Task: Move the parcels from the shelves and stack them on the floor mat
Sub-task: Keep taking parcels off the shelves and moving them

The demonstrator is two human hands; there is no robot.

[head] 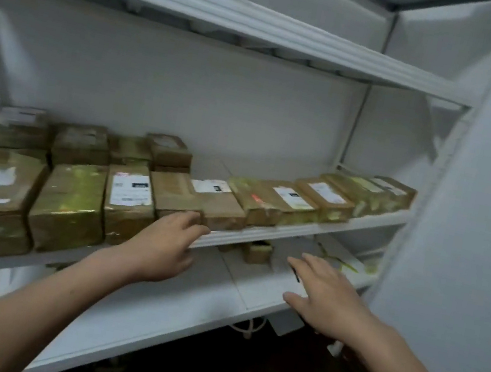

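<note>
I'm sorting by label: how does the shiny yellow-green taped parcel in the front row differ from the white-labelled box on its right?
The shiny yellow-green taped parcel shows no label on top; the white-labelled cardboard box carries a large one. The taped parcel looks wider, the labelled box narrower. Both sit side by side on the white shelf.
</note>
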